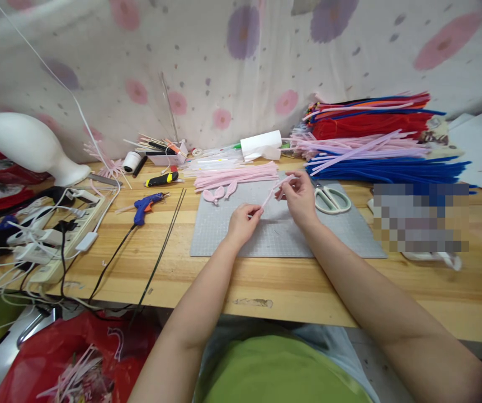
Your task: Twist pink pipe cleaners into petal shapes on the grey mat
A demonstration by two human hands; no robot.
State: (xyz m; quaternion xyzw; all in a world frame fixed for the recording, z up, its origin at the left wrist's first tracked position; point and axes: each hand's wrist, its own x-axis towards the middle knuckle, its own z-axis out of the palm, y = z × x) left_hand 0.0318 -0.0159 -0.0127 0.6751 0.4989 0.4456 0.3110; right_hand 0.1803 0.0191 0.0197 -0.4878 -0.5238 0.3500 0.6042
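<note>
Between my hands, above the grey cutting mat (245, 240), stretches a pink pipe cleaner (268, 197). My left hand (244, 223) pinches its lower end between thumb and fingertips. My right hand (299, 197) grips the upper part, which looks bent or doubled. Several small pink leaf-shaped loops (213, 195) lie at the mat's upper left. Behind them rests a bundle of pink pipe cleaners (236, 177). White-handled scissors (332, 200) lie on the mat just right of my right hand.
A blue glue gun (142, 210), two thin green stems (163, 246) and a power strip (62, 240) with tangled cables lie left. Blue pipe cleaners (387, 170) and other bundles are stacked back right. A white foam head (35, 143) stands back left. A red bag (69, 341) hangs below the edge.
</note>
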